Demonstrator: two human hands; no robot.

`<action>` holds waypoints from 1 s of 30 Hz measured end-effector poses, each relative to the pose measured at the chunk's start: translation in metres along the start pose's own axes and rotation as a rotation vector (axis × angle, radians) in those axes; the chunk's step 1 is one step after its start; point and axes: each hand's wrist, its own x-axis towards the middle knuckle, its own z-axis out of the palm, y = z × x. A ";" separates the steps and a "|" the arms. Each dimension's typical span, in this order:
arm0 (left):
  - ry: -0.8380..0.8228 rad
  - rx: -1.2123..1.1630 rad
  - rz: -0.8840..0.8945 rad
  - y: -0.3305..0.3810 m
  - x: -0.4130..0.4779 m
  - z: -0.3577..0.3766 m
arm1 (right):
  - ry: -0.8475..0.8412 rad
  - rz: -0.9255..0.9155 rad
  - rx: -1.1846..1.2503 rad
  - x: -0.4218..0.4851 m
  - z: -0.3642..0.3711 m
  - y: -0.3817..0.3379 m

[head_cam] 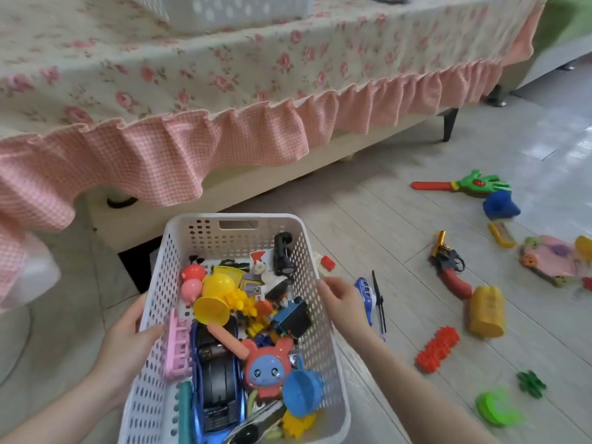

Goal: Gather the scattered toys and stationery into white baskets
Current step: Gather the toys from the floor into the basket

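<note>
Spreading across the view from nine o'clock to one o'clock was a bed under a floral cover (pixel 224 75) with a pink checked frill. A second white basket (pixel 237 9) sat on it at twelve o'clock; what it held was cut off from sight. The pale plank floor (pixel 400 219) filled the rest.

At six o'clock was the white basket (pixel 235 216), heaped nearly to its rim with toys, among them a blue toy car (pixel 217 386), a rabbit-eared toy (pixel 266 370) and a yellow cup (pixel 213 309). Whether it rested on the floor or was lifted could not be told. The left hand (pixel 128 334) gripped its wall at eight o'clock, thumb hooked over the rim and fingers closed on the outside. The right hand (pixel 339 302) gripped the opposite rim at four o'clock, fingers curled over the edge.

By my reading the job was past halfway but unfinished. From two to five o'clock loose toys lay well apart from the basket:
- a pink play board (pixel 551 261)
- a hand-shaped clapper (pixel 464 185)
- a yellow block (pixel 487 312)
- a toy pistol (pixel 451 270)
- a blue lump (pixel 499 206)
- an orange spiky piece (pixel 437 349)
- a green ring (pixel 496 408)

Just beside the right hand lay a toy helicopter (pixel 366 294), and near the basket wall a small red brick (pixel 327 262). No stationery could be made out.
</note>
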 end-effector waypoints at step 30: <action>-0.067 -0.012 0.102 0.015 0.001 0.012 | 0.021 -0.325 0.108 0.019 0.014 -0.043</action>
